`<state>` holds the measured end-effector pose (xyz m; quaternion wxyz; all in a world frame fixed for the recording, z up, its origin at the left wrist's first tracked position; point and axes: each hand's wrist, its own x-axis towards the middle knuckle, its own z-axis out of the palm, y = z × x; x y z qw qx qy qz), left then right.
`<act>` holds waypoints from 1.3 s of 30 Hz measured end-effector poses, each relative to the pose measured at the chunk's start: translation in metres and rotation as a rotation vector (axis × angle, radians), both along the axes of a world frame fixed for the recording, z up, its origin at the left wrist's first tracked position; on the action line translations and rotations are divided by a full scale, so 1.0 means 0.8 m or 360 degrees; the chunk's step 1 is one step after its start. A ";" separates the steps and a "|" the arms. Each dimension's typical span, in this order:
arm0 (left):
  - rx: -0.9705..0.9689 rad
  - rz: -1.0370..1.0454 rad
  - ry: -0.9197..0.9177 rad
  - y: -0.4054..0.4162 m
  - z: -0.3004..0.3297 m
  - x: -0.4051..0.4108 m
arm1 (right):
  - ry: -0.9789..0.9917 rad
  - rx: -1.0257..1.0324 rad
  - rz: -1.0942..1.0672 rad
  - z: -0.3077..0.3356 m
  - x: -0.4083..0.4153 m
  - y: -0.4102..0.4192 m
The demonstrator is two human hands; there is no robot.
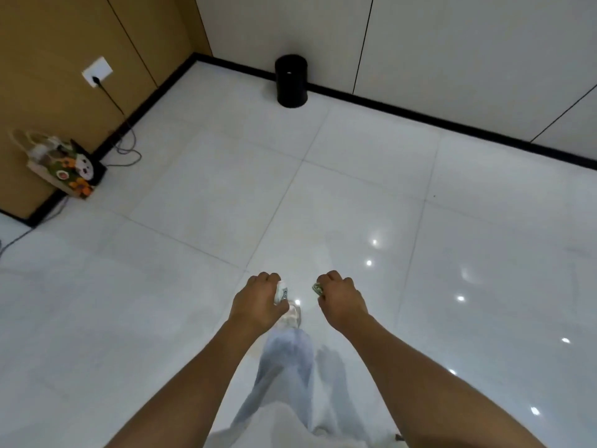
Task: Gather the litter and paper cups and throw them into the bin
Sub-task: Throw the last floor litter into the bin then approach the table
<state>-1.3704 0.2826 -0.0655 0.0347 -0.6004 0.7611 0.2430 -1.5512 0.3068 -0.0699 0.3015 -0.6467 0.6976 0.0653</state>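
Observation:
A black round bin [291, 80] stands against the far white wall, several tiles ahead of me. My left hand [258, 302] is held out low in front of me, and its curled fingers grip a crumpled white piece of litter [281, 291] with green print. Beside it, my right hand [340, 297] grips a small crumpled greenish piece of litter [317, 288]. Most of each piece is hidden inside the fist. No paper cup shows in view.
The glossy white tiled floor [355, 195] stretches to the bin. A printed paper gift bag [64, 166] stands at the left by the wood-panelled wall, with a plugged-in cable [124, 137] trailing over the floor. My leg and shoe [292, 313] show below my hands.

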 end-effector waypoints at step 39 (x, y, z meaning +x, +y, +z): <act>-0.0032 0.0074 -0.0079 -1.354 0.029 -0.165 | -0.0049 -0.0188 0.0127 0.018 -0.162 -1.363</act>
